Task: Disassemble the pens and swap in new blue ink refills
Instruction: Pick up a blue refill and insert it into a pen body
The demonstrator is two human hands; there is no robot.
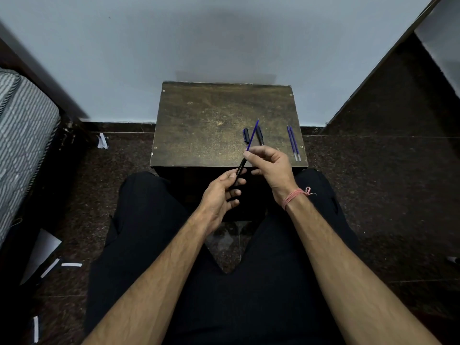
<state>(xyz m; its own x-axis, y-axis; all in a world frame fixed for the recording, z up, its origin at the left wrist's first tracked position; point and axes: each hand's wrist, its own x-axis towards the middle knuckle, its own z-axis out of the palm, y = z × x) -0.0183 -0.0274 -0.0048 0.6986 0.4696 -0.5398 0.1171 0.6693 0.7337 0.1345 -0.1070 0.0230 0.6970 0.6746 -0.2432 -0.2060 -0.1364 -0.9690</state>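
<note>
Blue refill (253, 134): thin, light, likely bendy and slick, so best pinched low near the black pen barrel (239, 169) mouth and kept in line with it. Left hand (220, 195) curled round the barrel above the lap; right hand (270, 165) pinching the refill, half seated, tip angled over the surface (199, 125). Two spare refills (293, 143) lying at the right edge, cap (246, 134) and tip section (260, 135) beside.

- Both forearms are bare from the bottom of the picture up to the wrists, with no sleeves in view, and carry visible hair.
- The right wrist wears a pink thread band (295, 195), wound round several times, with a small knot and loose ends sticking out on its outer side.
- The left hand (219, 195) and right hand (270, 168) are bare.
- The legs are covered by plain black trousers (149, 220).
</note>
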